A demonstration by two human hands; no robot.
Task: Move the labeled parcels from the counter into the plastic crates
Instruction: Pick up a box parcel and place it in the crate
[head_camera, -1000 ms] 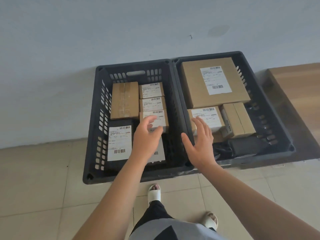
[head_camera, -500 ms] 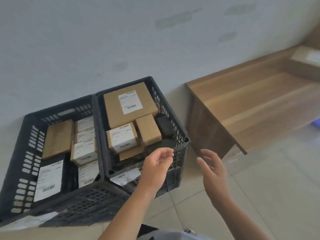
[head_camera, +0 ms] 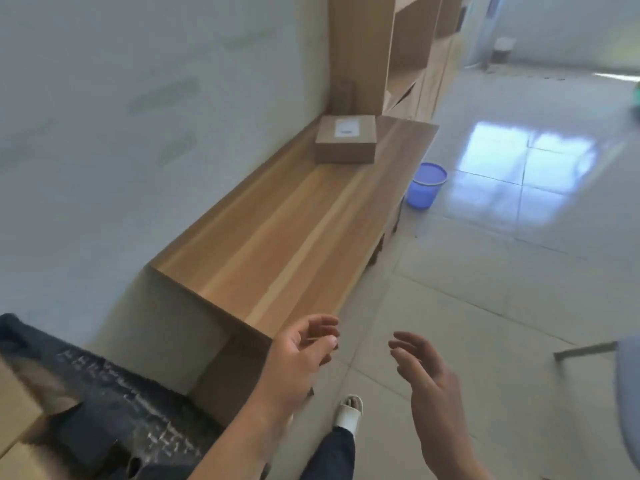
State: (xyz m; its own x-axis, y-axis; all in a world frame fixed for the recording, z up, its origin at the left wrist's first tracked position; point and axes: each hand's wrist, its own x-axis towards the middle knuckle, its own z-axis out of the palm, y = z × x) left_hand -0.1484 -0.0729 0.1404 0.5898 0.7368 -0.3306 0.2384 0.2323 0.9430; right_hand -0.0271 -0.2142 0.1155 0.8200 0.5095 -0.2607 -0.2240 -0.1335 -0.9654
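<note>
both grips loose and wide, holding nothing: left hand (head_camera: 299, 355) palm up with fingers lightly curled, right hand (head_camera: 427, 379) fingers spread, raised over the floor near the surface (head_camera: 277, 233). one brown labeled parcel (head_camera: 345, 139) flat at the far end; dark crate (head_camera: 114, 410) corner lower left.

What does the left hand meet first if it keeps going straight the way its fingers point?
Probably the near end of the long light wooden counter: the left hand is empty, fingers aimed up and right past that corner. Depth is unclear; it may pass beside it, over the floor.
</note>
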